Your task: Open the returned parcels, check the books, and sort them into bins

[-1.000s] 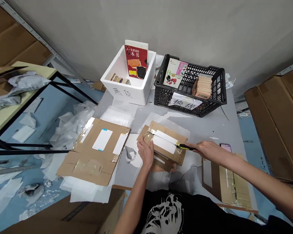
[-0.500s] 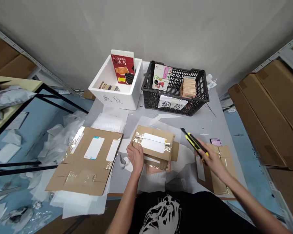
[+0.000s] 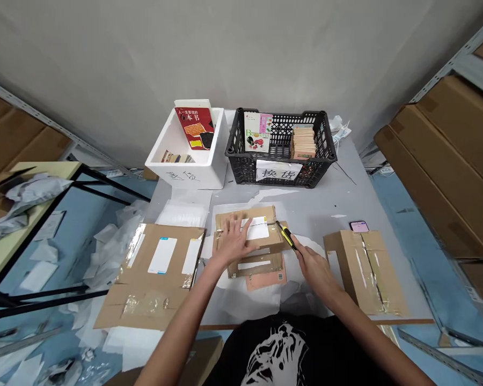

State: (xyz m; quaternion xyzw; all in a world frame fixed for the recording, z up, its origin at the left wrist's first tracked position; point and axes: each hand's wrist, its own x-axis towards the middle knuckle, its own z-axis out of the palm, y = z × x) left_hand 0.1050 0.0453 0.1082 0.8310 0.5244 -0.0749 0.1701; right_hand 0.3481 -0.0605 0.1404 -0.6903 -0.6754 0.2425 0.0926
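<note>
A small taped cardboard parcel with a white label lies on the grey table, on top of other flat parcels. My left hand rests flat on it, fingers spread. My right hand is closed on a yellow-and-black utility knife, whose tip touches the parcel's right edge.
A flattened cardboard box lies at the left, a taped parcel at the right with a phone behind it. At the back stand a white foam box with books and a black crate. Cartons line the right side.
My right hand lifted the knife away to the right, then brought it back to the parcel's right edge. My left hand moved from the parcel's left end onto its top.
</note>
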